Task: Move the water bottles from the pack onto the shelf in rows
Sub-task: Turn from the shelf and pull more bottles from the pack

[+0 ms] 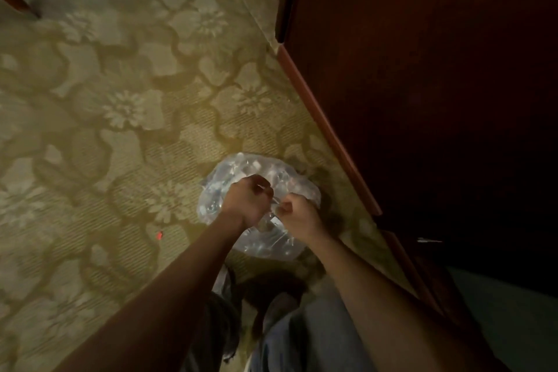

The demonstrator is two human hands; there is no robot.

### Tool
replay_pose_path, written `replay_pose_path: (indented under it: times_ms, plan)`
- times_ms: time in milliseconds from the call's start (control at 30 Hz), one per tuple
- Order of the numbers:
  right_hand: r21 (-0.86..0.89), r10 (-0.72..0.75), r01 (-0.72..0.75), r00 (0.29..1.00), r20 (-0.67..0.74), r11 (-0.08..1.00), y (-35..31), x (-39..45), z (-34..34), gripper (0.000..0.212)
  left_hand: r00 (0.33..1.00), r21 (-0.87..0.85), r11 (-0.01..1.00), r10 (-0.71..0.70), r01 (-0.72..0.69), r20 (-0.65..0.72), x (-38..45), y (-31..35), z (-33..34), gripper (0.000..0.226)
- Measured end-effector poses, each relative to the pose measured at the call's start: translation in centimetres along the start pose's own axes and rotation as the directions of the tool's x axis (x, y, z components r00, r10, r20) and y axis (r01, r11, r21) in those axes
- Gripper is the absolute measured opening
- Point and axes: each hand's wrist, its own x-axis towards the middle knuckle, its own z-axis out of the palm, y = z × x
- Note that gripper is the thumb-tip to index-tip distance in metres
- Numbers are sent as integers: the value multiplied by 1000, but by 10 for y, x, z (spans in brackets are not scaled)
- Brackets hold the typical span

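On the carpet [120, 130], near the dark cabinet [422, 69], left hand [246, 201] and right hand [297, 213] each clench the pack [265, 244] wrap; a sudden tear could spill bottles.

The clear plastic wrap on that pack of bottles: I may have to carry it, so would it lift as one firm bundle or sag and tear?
The clear plastic wrap looks thin and crinkled, so it probably sags. Both the left hand and the right hand pinch it at the top; it would likely stretch or tear there. The bottles inside probably make it heavy.
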Motion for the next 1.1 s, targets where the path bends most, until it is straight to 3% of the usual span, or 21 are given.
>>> replay_pose_path:
  times_ms: [167,300,400,500,633,833,967,1100]
  plan:
    - [-50,4,-4,1000,10,999,58,81,68,6,995,122,992,1,-13,104,78,-62,35,32]
    - [-230,-19,41,995,96,972,94,134,114,18,978,280,958,-1,-59,208,123,-91,50,36]
    - [-447,-14,83,988,155,890,110,157,143,48,964,428,895,9,-126,265,147,-98,52,40]
    - [-603,-23,76,995,95,794,116,175,159,46,965,498,850,43,-173,260,164,-100,51,40]
    - [-657,-33,54,998,44,752,125,190,166,35,953,572,789,55,-224,298,175,-101,52,41]
    - [-807,-136,160,986,100,568,131,190,177,38,949,573,770,133,-280,285,176,-97,54,43]
    - [-652,-146,142,988,47,745,118,183,150,43,948,653,702,107,-285,299,168,-92,48,43]
    - [-298,-186,211,976,111,931,91,160,107,70,962,752,612,61,-246,265,163,-80,32,41]
